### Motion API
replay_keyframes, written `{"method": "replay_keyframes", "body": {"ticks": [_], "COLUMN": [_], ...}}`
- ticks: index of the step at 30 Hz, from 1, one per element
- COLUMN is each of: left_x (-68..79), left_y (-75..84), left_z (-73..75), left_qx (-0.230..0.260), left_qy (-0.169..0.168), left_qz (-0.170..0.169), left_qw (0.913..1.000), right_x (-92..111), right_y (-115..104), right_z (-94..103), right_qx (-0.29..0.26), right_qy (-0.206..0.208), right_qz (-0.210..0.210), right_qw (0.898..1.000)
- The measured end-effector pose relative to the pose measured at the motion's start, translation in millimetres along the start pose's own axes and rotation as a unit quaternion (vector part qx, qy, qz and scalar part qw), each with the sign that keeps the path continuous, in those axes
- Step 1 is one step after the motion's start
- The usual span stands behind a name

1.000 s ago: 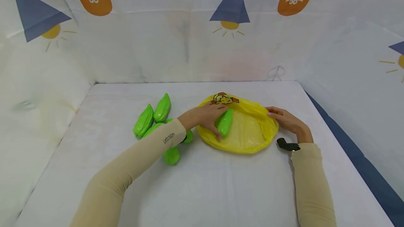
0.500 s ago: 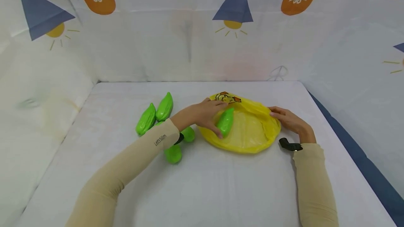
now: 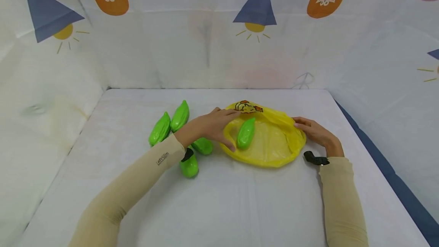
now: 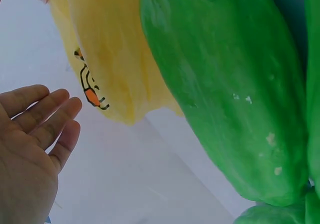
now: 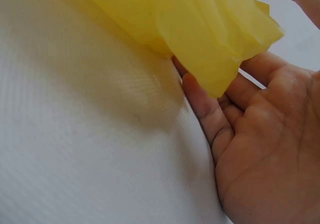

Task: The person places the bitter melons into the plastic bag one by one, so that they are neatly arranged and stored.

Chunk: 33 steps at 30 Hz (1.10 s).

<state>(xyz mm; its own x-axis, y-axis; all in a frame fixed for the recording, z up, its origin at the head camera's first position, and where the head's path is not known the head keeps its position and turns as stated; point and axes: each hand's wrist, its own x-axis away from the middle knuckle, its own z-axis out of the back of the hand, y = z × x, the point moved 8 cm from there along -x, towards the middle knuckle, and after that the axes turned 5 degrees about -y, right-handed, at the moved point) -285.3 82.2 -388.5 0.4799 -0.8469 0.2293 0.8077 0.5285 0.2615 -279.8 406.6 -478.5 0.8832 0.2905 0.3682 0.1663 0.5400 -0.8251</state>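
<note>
In the head view, a yellow plastic bag (image 3: pixel 271 140) with a printed cartoon lies spread with its mouth wide. One green, ridged, papaya-like toy fruit (image 3: pixel 245 133) with a pointed tip lies inside it at the left. My left hand (image 3: pixel 214 124) hovers at the bag's left rim, fingers extended and thumb spread, apart from the fruit. My right hand (image 3: pixel 315 130) holds the bag's right edge between thumb and fingers; the bag hides some fingertips in the right wrist view. Several matching green fruits (image 3: pixel 160 129) lie left of the bag, partly under my left forearm.
The white table (image 3: pixel 219 205) meets a patterned cloth backdrop (image 3: pixel 171 48) at its far edge. A dark wrist camera (image 3: pixel 315 158) sits on my right wrist. A dark blue strip (image 3: pixel 387 167) runs beyond the table's right side.
My left hand has let go of the green fruit in the bag and drawn back leftward. The fruit stays in the bag. My right hand keeps its place at the bag's edge.
</note>
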Motion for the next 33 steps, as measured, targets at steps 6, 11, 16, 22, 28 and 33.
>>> {"method": "replay_keyframes", "body": {"ticks": [6, 11, 16, 22, 28, 33], "left_x": [8.7, 15.2, 24.2, 32.0, 44.2, 55.0], "left_y": [-1.8, -3.1, -0.9, 1.1, -3.2, -9.0], "left_z": [-2.6, -8.8, -14.7, -12.5, 1.2, 2.6], "left_qx": [0.012, 0.023, 0.027, 0.016, 0.027, 0.036], "left_qy": [0.008, 0.008, 0.006, 0.021, 0.046, 0.043], "left_qz": [0.001, 0.006, 0.006, 0.002, 0.005, 0.015], "left_qw": [0.9999, 0.9997, 0.9996, 0.9997, 0.9986, 0.9983], "right_x": [-1, -3, -6, -6, -3, 0], "right_y": [2, 3, 2, 1, 1, 2], "right_z": [-0.9, -1.5, -3.1, -0.2, 2.3, 3.1], "right_qx": [-0.003, -0.004, -0.016, -0.016, -0.012, -0.013], "right_qy": [0.001, 0.002, -0.01, -0.014, -0.007, -0.005], "right_qz": [-0.005, -0.003, 0.009, 0.014, 0.005, -0.001], "right_qw": [1.0, 1.0, 1.0, 1.0, 1.0, 1.0]}}
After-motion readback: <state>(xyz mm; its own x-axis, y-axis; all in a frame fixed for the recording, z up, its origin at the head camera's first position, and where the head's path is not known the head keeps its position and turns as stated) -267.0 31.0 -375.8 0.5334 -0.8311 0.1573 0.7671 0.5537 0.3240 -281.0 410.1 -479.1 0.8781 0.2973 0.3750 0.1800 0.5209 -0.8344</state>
